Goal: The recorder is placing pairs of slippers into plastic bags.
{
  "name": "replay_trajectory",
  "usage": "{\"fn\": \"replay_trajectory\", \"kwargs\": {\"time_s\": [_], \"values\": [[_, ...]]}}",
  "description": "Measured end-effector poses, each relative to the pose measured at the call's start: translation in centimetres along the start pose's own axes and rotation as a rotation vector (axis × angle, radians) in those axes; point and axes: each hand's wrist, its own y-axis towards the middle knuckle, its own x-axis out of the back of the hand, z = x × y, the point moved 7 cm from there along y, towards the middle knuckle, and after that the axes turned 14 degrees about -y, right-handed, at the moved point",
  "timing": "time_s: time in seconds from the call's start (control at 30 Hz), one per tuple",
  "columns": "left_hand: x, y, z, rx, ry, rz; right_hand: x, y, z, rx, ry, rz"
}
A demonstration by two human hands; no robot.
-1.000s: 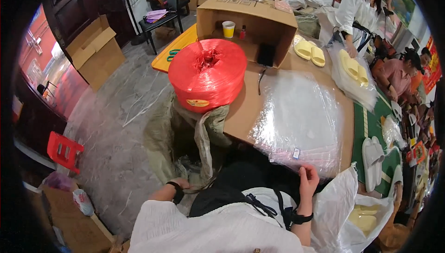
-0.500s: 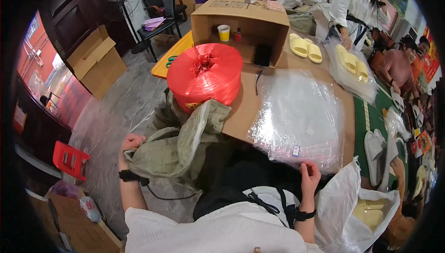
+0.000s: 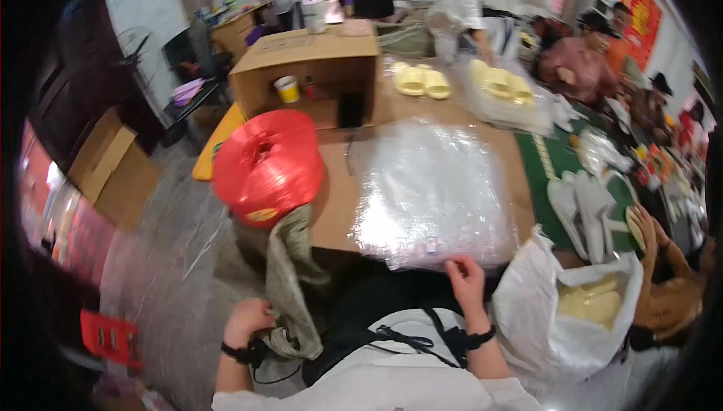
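Observation:
My left hand (image 3: 247, 319) grips the lower end of an olive-green woven sack (image 3: 290, 283) that hangs down from the table edge beside me. A large red spool of plastic twine (image 3: 267, 166) sits on the table corner just above the sack. At the near edge of a stack of clear plastic bags (image 3: 433, 192), my right hand (image 3: 467, 281) rests with its fingers touching the stack; whether it pinches a bag I cannot tell. The stack lies flat on the brown cardboard-covered table (image 3: 339, 207).
An open cardboard box (image 3: 312, 72) holding a yellow cup stands at the back of the table. Yellow slippers (image 3: 423, 82) lie behind the bags. A white sack of yellow slippers (image 3: 584, 309) stands at my right. White insoles (image 3: 584, 204) lie on a green mat. Several people work at the far side.
My left hand has drawn the green sack in closer to my body and lower. My head has tipped up, bringing the table nearer. The right hand stays at the bag stack.

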Motion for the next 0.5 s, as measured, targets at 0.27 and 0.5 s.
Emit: {"fn": "replay_trajectory", "kwargs": {"time_s": [0.27,0.5], "values": [[5.3,-3.4,-28.2,-0.86,-0.203,-0.222,0.3,-0.7,2.2,0.016,-0.093,-0.01],[-6.7,10.2,-33.5,-0.951,-0.004,-0.26,1.9,2.3,2.4,-0.09,0.088,0.202]]}}
